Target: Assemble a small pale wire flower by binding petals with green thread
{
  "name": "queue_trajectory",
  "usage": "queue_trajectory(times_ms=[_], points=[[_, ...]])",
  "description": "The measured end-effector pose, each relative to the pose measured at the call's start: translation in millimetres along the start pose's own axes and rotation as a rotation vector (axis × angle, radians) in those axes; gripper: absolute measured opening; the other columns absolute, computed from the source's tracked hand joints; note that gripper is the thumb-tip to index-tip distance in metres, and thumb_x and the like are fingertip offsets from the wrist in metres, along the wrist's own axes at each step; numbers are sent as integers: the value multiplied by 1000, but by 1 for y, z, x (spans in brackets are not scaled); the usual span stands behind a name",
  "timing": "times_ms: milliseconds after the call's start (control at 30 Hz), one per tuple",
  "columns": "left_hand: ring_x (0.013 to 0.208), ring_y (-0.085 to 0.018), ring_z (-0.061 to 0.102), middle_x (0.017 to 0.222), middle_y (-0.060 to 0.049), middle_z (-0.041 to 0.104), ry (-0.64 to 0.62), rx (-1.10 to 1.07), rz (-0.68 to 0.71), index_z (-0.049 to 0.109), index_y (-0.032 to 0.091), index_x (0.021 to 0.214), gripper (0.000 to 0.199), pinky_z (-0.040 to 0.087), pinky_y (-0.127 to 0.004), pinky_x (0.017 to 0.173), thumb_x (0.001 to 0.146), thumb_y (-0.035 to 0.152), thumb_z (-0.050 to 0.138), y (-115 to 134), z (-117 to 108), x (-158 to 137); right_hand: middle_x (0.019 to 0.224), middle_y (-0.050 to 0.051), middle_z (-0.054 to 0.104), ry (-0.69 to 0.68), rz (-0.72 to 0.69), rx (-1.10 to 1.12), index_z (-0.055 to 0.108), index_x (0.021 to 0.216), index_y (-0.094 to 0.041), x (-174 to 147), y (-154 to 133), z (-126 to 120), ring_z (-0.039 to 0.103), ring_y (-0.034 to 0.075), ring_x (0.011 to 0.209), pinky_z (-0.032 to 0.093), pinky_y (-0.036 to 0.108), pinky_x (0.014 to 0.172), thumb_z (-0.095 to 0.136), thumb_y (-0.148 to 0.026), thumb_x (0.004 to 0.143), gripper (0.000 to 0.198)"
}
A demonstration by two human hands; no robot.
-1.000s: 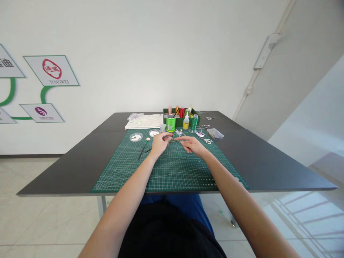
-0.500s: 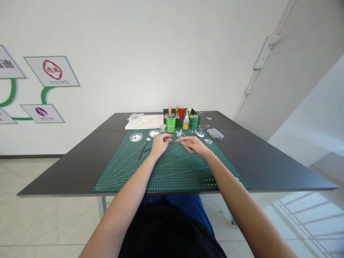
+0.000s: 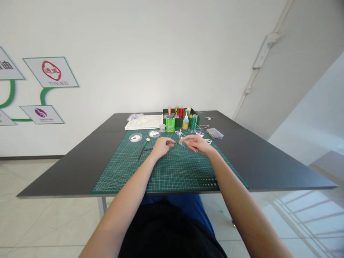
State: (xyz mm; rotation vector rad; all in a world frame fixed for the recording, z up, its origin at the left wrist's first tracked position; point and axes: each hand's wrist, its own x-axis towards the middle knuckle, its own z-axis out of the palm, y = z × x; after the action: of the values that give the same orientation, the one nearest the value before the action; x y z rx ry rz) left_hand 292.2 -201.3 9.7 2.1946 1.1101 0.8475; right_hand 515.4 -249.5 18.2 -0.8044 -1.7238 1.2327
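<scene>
Over the green cutting mat (image 3: 161,175), my left hand (image 3: 161,146) pinches a thin wire-like piece (image 3: 177,142) with a bit of green at its near end. My right hand (image 3: 198,144) meets its other end with the fingertips, index finger reaching forward and the other fingers curled. The piece is too small to make out fully. A small flower on a green stem (image 3: 146,144) with a dark handle-like lower part lies to the left. A dark thin stick (image 3: 148,149) rests beside my left hand. White-handled scissors (image 3: 208,141) lie just beyond my right hand.
Behind my hands stand a green tin (image 3: 170,124), a glue bottle (image 3: 185,122), a green thread spool (image 3: 194,122) and a dark green box (image 3: 180,121) of spools. Two shallow dishes (image 3: 135,138) hold small pieces. A clear plastic case (image 3: 215,133) sits on the right, white sheets (image 3: 143,122) back left.
Both hands have shifted slightly to the right and a little nearer. The thin piece between them has moved along, and its green part now shows by my left fingertips.
</scene>
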Motion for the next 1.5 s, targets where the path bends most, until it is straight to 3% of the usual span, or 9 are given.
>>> queue_trajectory(times_ms=[533, 1500], points=[[51, -10, 57, 74, -4, 75, -209, -143, 31, 79, 12, 93, 15, 46, -22, 57, 81, 14, 70, 6, 3, -4, 41, -11, 37, 96, -94, -16, 70, 111, -11, 1, 0, -1, 27, 6, 38, 17, 25, 45, 65, -41, 91, 37], [52, -11, 62, 80, -6, 78, -308, -223, 93, 80, 15, 94, 19, 50, -23, 60, 82, 11, 66, 17, 3, -10, 42, -10, 36, 154, -63, -149, 70, 117, -10, 4, -1, 2, 28, 8, 40, 22, 24, 46, 62, -48, 90, 47]])
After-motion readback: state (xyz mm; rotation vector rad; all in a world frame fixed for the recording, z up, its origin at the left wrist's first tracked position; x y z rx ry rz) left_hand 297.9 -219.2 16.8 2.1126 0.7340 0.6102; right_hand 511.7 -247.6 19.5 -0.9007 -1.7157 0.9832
